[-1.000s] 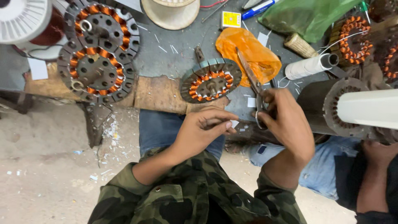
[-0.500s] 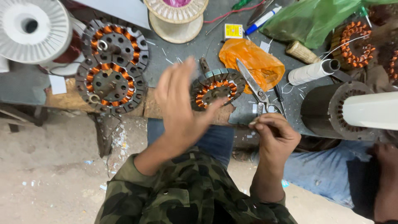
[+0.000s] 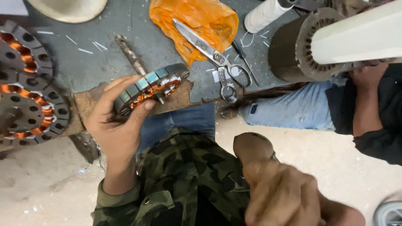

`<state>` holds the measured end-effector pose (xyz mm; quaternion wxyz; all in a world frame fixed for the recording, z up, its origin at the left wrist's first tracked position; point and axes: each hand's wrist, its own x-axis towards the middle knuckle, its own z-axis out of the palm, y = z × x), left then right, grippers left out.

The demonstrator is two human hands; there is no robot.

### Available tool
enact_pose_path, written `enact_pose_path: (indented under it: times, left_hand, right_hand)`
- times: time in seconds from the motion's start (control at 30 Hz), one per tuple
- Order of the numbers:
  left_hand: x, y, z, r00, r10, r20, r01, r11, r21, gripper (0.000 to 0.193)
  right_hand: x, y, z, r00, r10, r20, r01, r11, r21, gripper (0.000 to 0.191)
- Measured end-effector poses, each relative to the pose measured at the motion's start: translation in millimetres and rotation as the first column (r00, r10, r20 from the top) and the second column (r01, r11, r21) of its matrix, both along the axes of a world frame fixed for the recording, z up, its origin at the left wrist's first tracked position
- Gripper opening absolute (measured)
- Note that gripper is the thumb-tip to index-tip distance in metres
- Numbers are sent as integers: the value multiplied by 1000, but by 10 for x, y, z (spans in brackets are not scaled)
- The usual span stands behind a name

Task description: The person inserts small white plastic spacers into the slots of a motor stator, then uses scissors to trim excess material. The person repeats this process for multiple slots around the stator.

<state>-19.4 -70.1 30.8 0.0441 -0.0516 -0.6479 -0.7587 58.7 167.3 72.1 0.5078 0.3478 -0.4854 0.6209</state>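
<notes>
At worktop edge | left hand grip grasps stator; support rim evenly | right hand clenched, empty-looking.

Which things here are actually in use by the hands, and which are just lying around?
In hand:
- wound stator, gripped and tilted up by the left hand
- right hand, closed, close to the camera; contents hidden

Lying about:
- scissors
- orange bag
- two more stators on the left
- white thread spool
- large motor core

Left hand reaches forward, fingers curled in a closed grip; right hand fisted near the camera.
</notes>
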Motion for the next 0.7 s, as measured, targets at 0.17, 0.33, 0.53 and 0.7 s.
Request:
enact_pose_path:
  times: [0.17,0.33,0.53,0.7]
  left_hand:
    - [-36,-27,84,993,-8,-117,-9,990,-141,47]
    - [-68,-54,63,979,-23,-205,-20,979,-204,46]
    - [-100,-37,132,960,-27,-278,-66,945,-321,58]
    - [-152,-34,121,956,-43,-291,-60,940,-336,58]
  right_hand:
    - [-635,265,-18,503,-746,437,345,637,690,11]
    - [-991,422,-234,261,-963,68,125,103,987,11]
    - [-939,523,-261,230,-973,-19,101,5,995,8]
    - [-586,509,-164,331,-762,557,103,616,781,18]
